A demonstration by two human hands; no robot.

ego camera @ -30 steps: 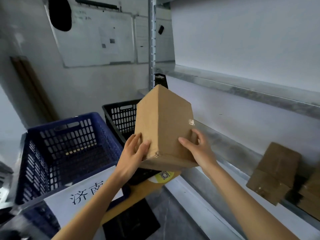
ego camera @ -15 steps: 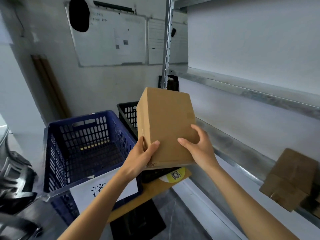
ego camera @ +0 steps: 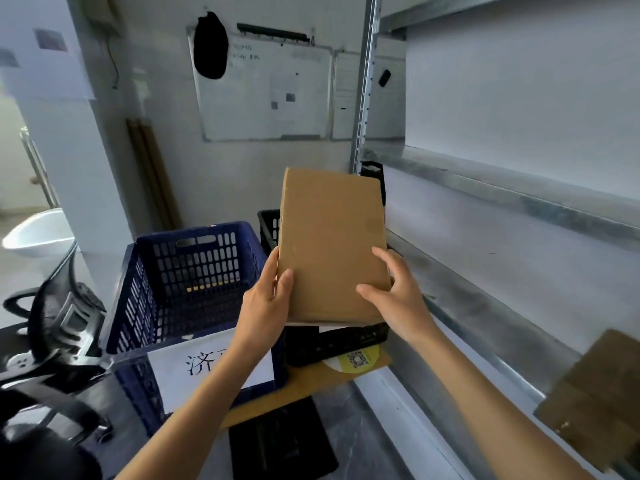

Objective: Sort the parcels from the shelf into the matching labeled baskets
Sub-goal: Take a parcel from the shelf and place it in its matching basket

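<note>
Gripping cardboard parcel [ego camera: 332, 247] low down with curled fingers [ego camera: 382, 258] of left hand [ego camera: 266, 308] and right hand [ego camera: 400, 301], over black basket [ego camera: 337, 342]. Might topple from so low a hold, or land wrongly in blue basket [ego camera: 194, 235].

One wide-angle camera, worn on the head, looks forward and down along both forearms. The left hand [ego camera: 266, 306] and right hand [ego camera: 401, 299] sit near frame centre, close to the lens. They grip a flat brown cardboard parcel [ego camera: 332, 244] whose broad face is turned to the camera. Left of the left fingers stands the dark blue perforated plastic basket [ego camera: 194, 268], also near. Right of the right fingers, the grey metal shelf [ego camera: 478, 306] recedes across the frame. Beyond the fingertips, well apart, a white wall-mounted board [ego camera: 263, 95] faces the lens.
</note>
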